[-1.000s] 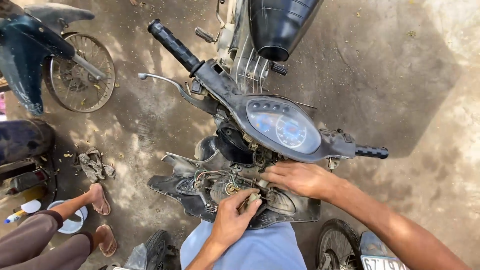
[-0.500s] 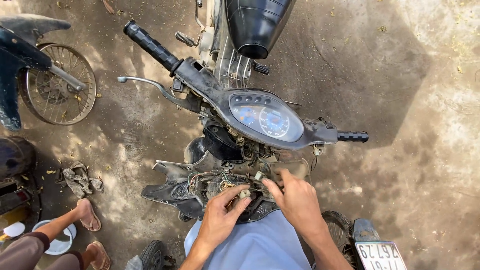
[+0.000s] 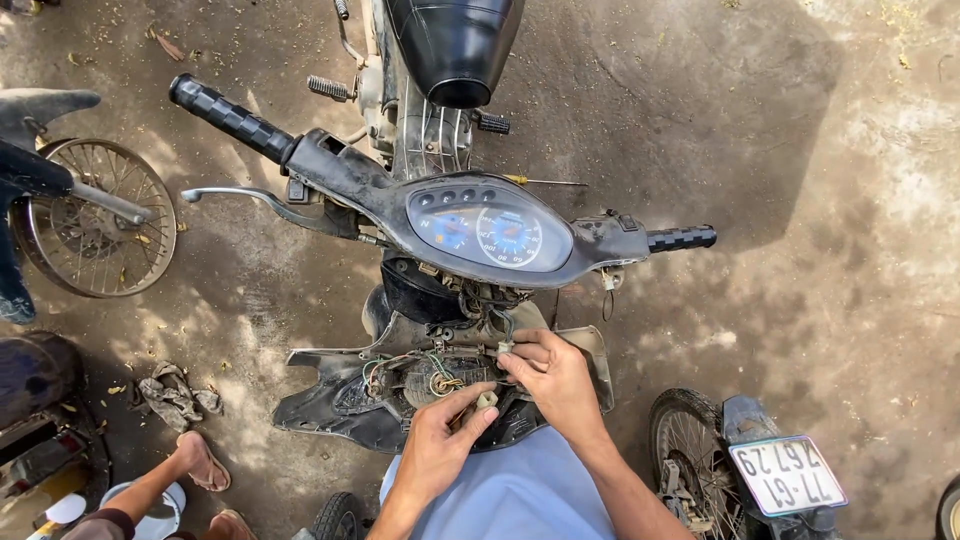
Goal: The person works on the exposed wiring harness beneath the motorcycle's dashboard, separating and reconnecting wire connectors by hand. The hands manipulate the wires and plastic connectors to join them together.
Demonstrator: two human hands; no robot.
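Note:
I look down on a motorcycle's handlebar and instrument panel (image 3: 487, 233) with its front cover off. Loose wiring (image 3: 432, 372) shows in the open black front housing (image 3: 330, 405) below the panel. My left hand (image 3: 438, 447) pinches a small pale connector (image 3: 487, 399) between thumb and fingers. My right hand (image 3: 553, 378) grips another small connector (image 3: 506, 347) on the wires just above it. Both hands sit close together over the wiring, in front of my light blue shirt (image 3: 510, 495).
A second person's sandalled feet (image 3: 200, 463) stand at the lower left, near a rag (image 3: 175, 393) on the ground. Another bike's spoked wheel (image 3: 90, 218) is at the left. A rear wheel with a number plate (image 3: 785, 475) stands at the lower right. A screwdriver (image 3: 545, 182) lies on the ground.
My right hand has drawn in from the right side to the wiring, meeting my left hand. The view has shifted, so the bike sits higher and the number plate shows more.

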